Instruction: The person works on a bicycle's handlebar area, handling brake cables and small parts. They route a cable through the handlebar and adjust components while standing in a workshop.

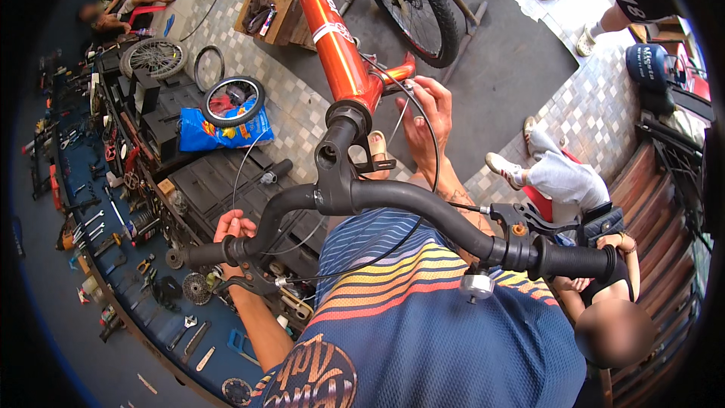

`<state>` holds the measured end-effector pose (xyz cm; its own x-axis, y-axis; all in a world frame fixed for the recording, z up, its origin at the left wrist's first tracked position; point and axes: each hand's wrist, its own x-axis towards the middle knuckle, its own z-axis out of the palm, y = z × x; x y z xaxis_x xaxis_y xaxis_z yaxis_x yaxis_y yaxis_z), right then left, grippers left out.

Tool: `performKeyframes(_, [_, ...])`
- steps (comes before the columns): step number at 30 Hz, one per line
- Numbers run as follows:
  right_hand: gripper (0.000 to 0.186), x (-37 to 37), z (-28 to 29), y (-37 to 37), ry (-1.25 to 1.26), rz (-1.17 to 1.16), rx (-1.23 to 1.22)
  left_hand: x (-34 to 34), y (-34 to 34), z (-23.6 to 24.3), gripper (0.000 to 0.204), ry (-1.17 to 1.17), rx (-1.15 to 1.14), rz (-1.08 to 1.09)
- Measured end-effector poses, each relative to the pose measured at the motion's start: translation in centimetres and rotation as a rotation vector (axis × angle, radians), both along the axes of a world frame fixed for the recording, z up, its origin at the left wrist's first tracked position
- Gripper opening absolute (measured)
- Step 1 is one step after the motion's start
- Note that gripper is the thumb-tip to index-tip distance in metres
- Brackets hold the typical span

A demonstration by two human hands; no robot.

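Observation:
An orange bicycle frame stands before me, its black handlebar crossing over my lap. My right hand is raised beside the head tube, fingers curled and closed on a black cable near its upper end. A thin silver wire slants down past its thumb. Beyond the left grip, my left hand has its fingertips pinched together at a thin bare wire, which arcs up from them. The handlebar partly hides that hand. A brake lever and a silver bell sit near the right grip.
Tools cover the blue bench on the left. A blue bag with a small wheel lies beyond it. A wooden box and a bicycle wheel are ahead. People sit and stand to the right, near a slatted bench.

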<state>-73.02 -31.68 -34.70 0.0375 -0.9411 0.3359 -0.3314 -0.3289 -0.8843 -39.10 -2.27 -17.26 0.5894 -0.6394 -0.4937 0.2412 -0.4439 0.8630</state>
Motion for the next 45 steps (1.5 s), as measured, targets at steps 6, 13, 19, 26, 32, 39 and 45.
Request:
performKeyframes(6, [0.02, -0.8, -5.9, -0.8, -0.074, -0.166, 0.034, 1.4, 1.9, 1.9, 0.017, -0.16, 0.061, 0.185])
performKeyframes(13, [0.038, -1.5, -17.1, 5.4, 0.335, -0.055, 0.771, 1.3, 2.1, 2.5, 0.015, 0.085, -0.151, 0.284])
performKeyframes(19, [0.077, 1.6, -5.3, 3.8, 0.009, -0.128, 0.036, 3.8, 2.8, -0.7, 0.019, -0.191, 0.159, 0.23])
performKeyframes(26, [0.025, 0.4, -1.4, -0.8, -0.102, -0.17, -0.126, -2.1, -2.6, -2.3, 0.041, -1.205, 0.139, -0.004])
performKeyframes(32, [0.023, 0.1, -15.7, 3.3, -0.193, -0.22, 0.461, -14.9, -9.9, -5.2, 0.047, -0.815, -0.015, -0.302])
performKeyframes(39, [0.051, -1.6, -19.1, 8.2, 0.108, -0.206, 0.658, -19.7, -14.9, -7.7, 0.036, -0.862, -0.192, -0.709])
performKeyframes(45, [0.071, -0.5, -3.6, 2.9, 0.013, -0.054, 0.089, -19.4, -14.0, -6.5, 0.014, -0.784, -0.327, -0.705])
